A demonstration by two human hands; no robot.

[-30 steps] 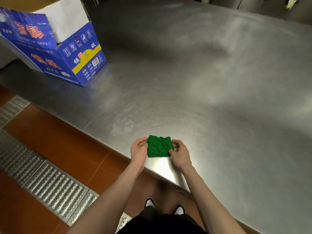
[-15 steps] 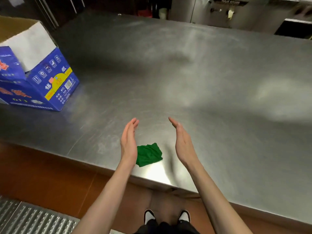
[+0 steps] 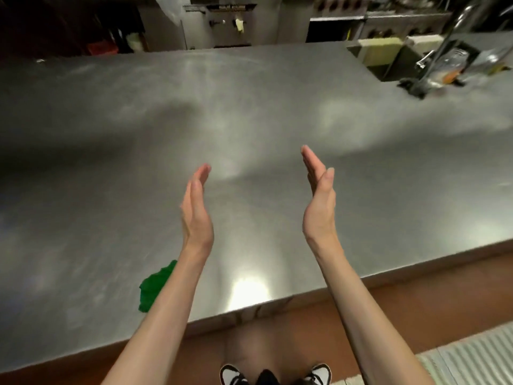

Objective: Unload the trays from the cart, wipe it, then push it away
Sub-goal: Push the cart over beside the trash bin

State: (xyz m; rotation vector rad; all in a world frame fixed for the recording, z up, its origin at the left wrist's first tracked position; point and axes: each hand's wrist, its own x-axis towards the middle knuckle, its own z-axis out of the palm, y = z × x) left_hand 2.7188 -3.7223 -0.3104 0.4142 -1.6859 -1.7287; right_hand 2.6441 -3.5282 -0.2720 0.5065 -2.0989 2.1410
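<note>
A person is standing at a broad stainless-steel counter (image 3: pixel 249 112), raising both arms over it with palms facing each other and a clear gap between them. The left hand (image 3: pixel 195 215) is showing straight fingers and holding nothing; the right hand (image 3: pixel 319 207) is likewise flat-fingered and released, its thumb standing just apart from the fingers. Neither hand is touching the counter or anything on it.

A crumpled green cloth (image 3: pixel 154 287) is lying on the counter close to its near edge, partly hidden behind the left forearm and well below the raised hands. Judged from where it is resting, it is being left within easy reach for the wiping step, though nothing here is showing it in use.

No cart and no trays are appearing in this view, so how far the unloading is along cannot be told. The hands, empty and held up, are looking free to take up the next thing, which would likely mean turning away from the counter toward the cart.

At the counter's far right corner a sink (image 3: pixel 394 62) is sitting recessed, with a tall tap (image 3: pixel 444 43) rising beside it. Below the counter's near edge, the wearer's black-and-white shoes (image 3: pixel 277 375) are standing on a reddish floor (image 3: pixel 416 298)
</note>
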